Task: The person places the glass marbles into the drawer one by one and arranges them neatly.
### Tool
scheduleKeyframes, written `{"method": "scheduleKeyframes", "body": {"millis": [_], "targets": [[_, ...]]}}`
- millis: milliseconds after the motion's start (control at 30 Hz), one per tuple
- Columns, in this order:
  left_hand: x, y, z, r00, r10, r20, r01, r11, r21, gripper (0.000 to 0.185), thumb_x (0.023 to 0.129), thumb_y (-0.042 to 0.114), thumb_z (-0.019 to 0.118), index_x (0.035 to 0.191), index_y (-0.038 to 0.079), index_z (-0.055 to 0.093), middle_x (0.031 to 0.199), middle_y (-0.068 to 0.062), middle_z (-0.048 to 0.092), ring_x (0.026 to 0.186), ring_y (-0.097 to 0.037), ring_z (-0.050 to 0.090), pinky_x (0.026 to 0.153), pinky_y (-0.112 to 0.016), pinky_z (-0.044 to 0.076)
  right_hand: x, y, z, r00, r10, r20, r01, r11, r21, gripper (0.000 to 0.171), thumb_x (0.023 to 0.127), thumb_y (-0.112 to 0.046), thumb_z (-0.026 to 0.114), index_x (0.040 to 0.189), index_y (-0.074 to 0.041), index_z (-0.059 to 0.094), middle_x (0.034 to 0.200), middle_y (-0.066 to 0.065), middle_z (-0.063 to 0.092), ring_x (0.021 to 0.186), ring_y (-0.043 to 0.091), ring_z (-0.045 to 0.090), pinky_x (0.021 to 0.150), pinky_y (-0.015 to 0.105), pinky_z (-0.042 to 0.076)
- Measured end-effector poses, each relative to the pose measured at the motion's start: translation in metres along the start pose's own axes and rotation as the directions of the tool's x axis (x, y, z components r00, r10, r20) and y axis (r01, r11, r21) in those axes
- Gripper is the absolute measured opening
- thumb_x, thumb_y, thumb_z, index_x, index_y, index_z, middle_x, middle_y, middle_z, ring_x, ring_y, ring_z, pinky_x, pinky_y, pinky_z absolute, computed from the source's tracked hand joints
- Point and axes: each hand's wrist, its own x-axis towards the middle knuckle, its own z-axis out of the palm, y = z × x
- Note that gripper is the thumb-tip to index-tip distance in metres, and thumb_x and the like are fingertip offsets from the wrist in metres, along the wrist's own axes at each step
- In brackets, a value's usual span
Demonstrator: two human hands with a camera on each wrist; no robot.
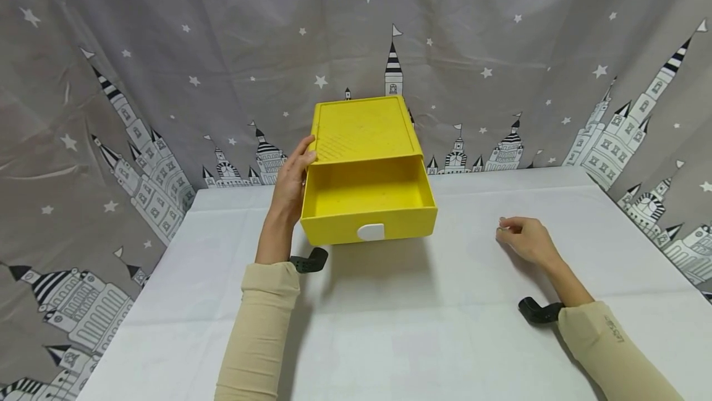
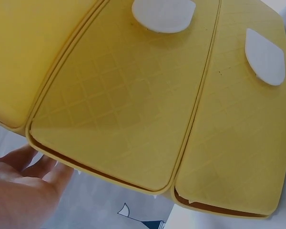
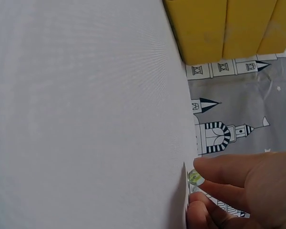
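A yellow drawer box point(image 1: 361, 129) stands at the back of the white table point(image 1: 389, 327). Its top drawer point(image 1: 367, 194) is pulled out and looks empty, with a white handle point(image 1: 371, 232) on the front. My left hand point(image 1: 290, 183) holds the box's left side, thumb hooked over the top edge. Up close, the left wrist view shows the yellow box point(image 2: 124, 95) and my left hand point(image 2: 19, 191) beside it. My right hand point(image 1: 525, 239) rests on the table to the right, pinching a small glass marble point(image 3: 196, 178) between thumb and fingertips. The marble point(image 1: 502, 223) touches the cloth.
A grey curtain point(image 1: 167, 80) printed with stars and castles hangs behind and around the table. White cloth covers the table, whose edges run at left and right. Black wrist camera mounts point(image 1: 536, 311) sit on both forearms.
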Motion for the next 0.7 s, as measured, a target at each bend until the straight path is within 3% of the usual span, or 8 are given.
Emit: {"method": "scheduleKeyframes", "body": {"millis": [333,700], "targets": [[-0.0001,-0.0004,0.0007,1.000,0.001,-0.004,-0.001,1.000,-0.007,0.056,0.100,0.025,0.052,0.154,0.020,0.038,0.155,-0.001,0.035,0.132,-0.021,0.042,0.110,-0.040,0.035,-0.0006,0.0019,0.0012,1.000,-0.015,0.007,0.015,1.000,-0.006,0.024,0.087,-0.009,0.067,0.101,0.010,0.068,0.089,0.015,0.066,0.084,0.029,0.058,0.072,0.037,0.044],[-0.0002,-0.0001,0.0017,1.000,0.001,-0.011,-0.001,1.000,-0.010,0.055,0.100,0.025,0.052,0.154,0.020,0.038,0.154,0.000,0.036,0.132,-0.021,0.043,0.110,-0.039,0.035,-0.0020,0.0023,0.0011,1.000,-0.007,0.003,0.007,1.000,0.008,0.022,0.088,-0.011,0.068,0.100,0.007,0.069,0.093,0.018,0.068,0.086,0.030,0.059,0.072,0.037,0.044]]}}
